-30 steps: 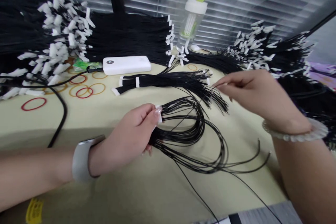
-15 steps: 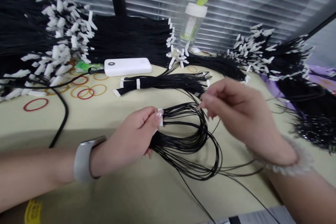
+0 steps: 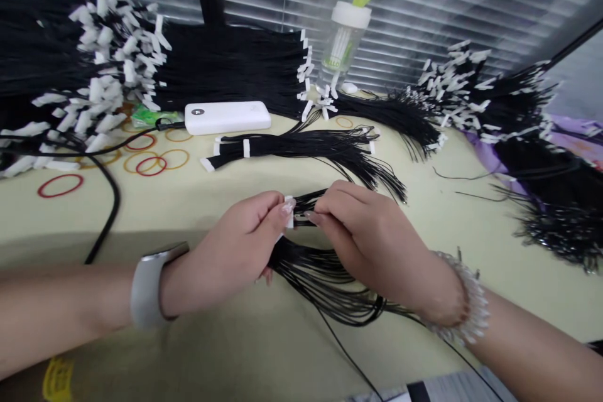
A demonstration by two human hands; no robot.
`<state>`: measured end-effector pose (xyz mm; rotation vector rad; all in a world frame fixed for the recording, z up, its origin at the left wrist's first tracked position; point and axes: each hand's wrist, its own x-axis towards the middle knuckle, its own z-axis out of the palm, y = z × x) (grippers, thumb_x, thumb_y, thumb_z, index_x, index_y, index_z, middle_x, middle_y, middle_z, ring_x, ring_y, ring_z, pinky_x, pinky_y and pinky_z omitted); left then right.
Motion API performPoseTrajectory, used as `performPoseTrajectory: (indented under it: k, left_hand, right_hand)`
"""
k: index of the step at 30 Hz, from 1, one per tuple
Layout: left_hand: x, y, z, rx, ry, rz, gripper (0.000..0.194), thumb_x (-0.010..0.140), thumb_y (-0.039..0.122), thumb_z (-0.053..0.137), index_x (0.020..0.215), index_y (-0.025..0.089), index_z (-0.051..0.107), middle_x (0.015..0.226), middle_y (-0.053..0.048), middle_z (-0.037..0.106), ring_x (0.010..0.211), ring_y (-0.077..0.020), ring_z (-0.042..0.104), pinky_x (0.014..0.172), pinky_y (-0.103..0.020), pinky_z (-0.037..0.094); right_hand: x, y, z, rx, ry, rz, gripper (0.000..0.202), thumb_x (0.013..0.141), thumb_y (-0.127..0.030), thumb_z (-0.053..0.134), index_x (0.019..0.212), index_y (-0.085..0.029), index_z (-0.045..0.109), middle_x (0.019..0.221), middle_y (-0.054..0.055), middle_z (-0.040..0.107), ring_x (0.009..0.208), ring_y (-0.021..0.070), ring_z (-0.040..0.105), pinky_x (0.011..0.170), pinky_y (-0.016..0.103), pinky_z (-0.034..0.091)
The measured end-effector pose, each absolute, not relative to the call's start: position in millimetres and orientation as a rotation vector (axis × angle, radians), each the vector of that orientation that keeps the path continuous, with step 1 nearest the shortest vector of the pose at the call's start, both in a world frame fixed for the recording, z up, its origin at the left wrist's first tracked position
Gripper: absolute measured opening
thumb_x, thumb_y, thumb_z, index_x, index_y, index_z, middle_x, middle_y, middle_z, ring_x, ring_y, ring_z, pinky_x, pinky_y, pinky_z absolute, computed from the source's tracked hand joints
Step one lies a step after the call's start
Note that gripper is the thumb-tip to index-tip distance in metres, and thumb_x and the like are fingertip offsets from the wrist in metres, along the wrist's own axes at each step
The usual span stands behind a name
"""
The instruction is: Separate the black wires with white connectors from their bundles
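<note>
My left hand (image 3: 247, 232) is closed on a looped bundle of thin black cables (image 3: 313, 292), its thumb pressing beside a white connector (image 3: 289, 212) at the bundle's left end. Close to that connector, my right hand (image 3: 367, 235) pinches a thin black cable (image 3: 302, 218) between thumb and fingertips. Its palm and wrist hide the right part of the loops. Behind both hands lies another black cable bundle (image 3: 292, 146) with white connectors at its left end and loose tips fanning out to the right.
A white power bank (image 3: 228, 118), a clear bottle (image 3: 343, 41) and rubber bands (image 3: 60, 185) lie or stand farther back. Large piles of black cables with white ends (image 3: 235, 66) line the back; another pile (image 3: 560, 201) is at the right. Papers (image 3: 452, 389) show at the bottom edge.
My right hand has moved left and slightly down, from the right side of the loops to near the white connector. My left hand has kept its hold almost in place.
</note>
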<state>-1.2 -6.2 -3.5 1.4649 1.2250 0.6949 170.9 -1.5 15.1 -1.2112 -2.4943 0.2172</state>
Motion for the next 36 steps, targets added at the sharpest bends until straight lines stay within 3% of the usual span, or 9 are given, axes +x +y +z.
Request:
performPoseTrajectory:
  k: [21,30,36]
  left_hand:
    - [-1.0,-5.7,-3.9,1.549,1.184,0.638,0.031,0.083,0.042,0.032,0.063,0.019,0.038,0.049,0.008,0.037,0.036,-0.0045,0.043,0.035,-0.014,0.036]
    - [-1.7,-7.9,-3.6,1.576,1.202,0.605,0.030,0.082,0.040,0.035,0.062,0.018,0.039,0.049,0.008,0.037,0.035,-0.0044,0.043,0.034,-0.014,0.036]
    - [-2.0,-7.4,-4.3,1.588,1.211,0.592,0.030,0.082,0.041,0.033,0.064,0.019,0.040,0.048,0.008,0.038,0.036,-0.0052,0.043,0.035,-0.015,0.035]
  right_hand:
    - [172.2,-0.8,16.0,-1.167,-2.529,0.222,0.018,0.086,-0.022,0.034,0.076,-0.015,0.047,0.075,0.001,0.045,0.066,0.0088,0.040,0.059,0.022,0.031]
    - [167.7,-2.2,11.2,-1.170,-2.586,0.184,0.013,0.081,-0.013,0.038,0.072,-0.014,0.048,0.070,0.001,0.047,0.064,0.0084,0.041,0.058,0.021,0.031]
    - [166.9,-3.9,8.8,-1.139,-2.515,0.273,0.017,0.083,-0.015,0.038,0.071,-0.013,0.051,0.070,0.002,0.048,0.064,0.0077,0.042,0.059,0.020,0.032]
